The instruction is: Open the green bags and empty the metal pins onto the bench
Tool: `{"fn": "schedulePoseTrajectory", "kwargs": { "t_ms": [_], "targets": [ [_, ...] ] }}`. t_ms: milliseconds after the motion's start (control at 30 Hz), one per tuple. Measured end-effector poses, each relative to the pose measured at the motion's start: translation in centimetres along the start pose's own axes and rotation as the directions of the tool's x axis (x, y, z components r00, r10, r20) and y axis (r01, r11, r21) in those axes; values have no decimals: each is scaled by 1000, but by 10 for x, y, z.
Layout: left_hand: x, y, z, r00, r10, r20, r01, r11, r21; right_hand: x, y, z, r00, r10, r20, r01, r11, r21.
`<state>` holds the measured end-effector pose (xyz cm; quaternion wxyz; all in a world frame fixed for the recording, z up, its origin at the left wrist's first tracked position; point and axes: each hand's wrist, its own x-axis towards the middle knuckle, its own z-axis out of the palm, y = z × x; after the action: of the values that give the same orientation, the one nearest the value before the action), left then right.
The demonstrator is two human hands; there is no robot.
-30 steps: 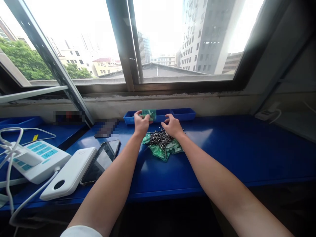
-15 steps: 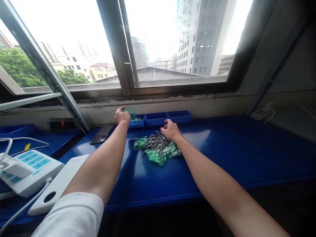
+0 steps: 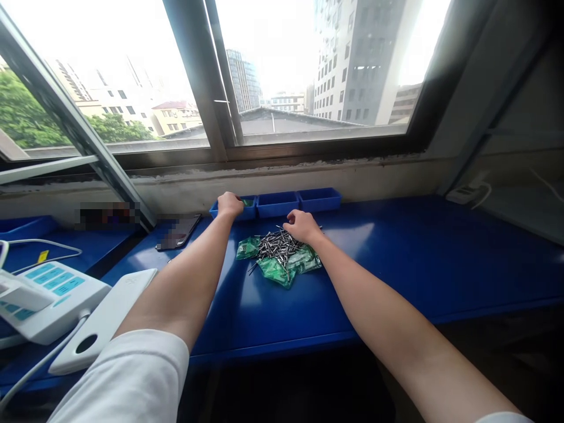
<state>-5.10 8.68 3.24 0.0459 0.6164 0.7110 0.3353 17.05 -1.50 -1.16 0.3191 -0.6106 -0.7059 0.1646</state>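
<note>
My left hand (image 3: 230, 204) reaches into the left blue bin (image 3: 247, 215); its fingers are hidden behind the hand and the bin wall. A bit of green plastic bag (image 3: 247, 202) shows in that bin beside the hand. My right hand (image 3: 303, 226) is at the far right side of a heap of metal pieces like blind rivets (image 3: 277, 247). Its fingers are curled together, and whatever they hold is too small to make out. Under and around the heap lie green plastic bags (image 3: 277, 272).
Two more blue bins, a middle one (image 3: 277, 207) and a right one (image 3: 321, 202), continue the row by the wall. On the left are a phone (image 3: 189, 230), a white power strip (image 3: 53, 294) with cables, and a long white plate (image 3: 106, 320). A metal shelf post (image 3: 118, 188) rises near the window.
My left hand has lowered the green bag into the left bin. My right hand has shifted only slightly at the heap, its fingers now more curled. The view has tilted a little.
</note>
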Motion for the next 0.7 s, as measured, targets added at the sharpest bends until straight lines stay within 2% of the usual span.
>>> {"fn": "schedulePoseTrajectory", "kwargs": {
  "t_ms": [67, 133, 267, 333, 367, 433, 500, 700],
  "targets": [
    [-7, 3, 1, 998, -2, 62, -7, 991, 136, 0, 0, 0, 1000, -9, 7, 10, 1000, -19],
    [-15, 6, 2, 998, 9, 56, -21, 973, 229, 0, -1, -1, 1000, -13, 19, 13, 999, -29],
    [-39, 15, -2, 994, 50, -100, -36, 989, 141, 1, 0, -3, 1000, -11, 22, 12, 999, -43],
    [-54, 21, -6, 990, 49, -128, -41, 997, 66, 2, 2, -4, 1000, 2, 10, -2, 998, -56],
    [-61, 24, -9, 992, 72, -108, -69, 997, 35, 3, 4, -5, 1000, 12, 3, -12, 998, -63],
    [-75, 26, -13, 985, 171, 11, -170, 984, -47, 5, 6, -6, 999, 30, -12, -31, 996, -81],
    [-86, 22, -13, 957, 260, 126, -248, 964, -98, 5, 9, -7, 999, 38, -25, -41, 994, -103],
    [-103, 0, 5, 901, 328, 285, -331, 943, -40, 5, 12, -9, 995, 95, -36, -100, 978, -182]
  ]
}}
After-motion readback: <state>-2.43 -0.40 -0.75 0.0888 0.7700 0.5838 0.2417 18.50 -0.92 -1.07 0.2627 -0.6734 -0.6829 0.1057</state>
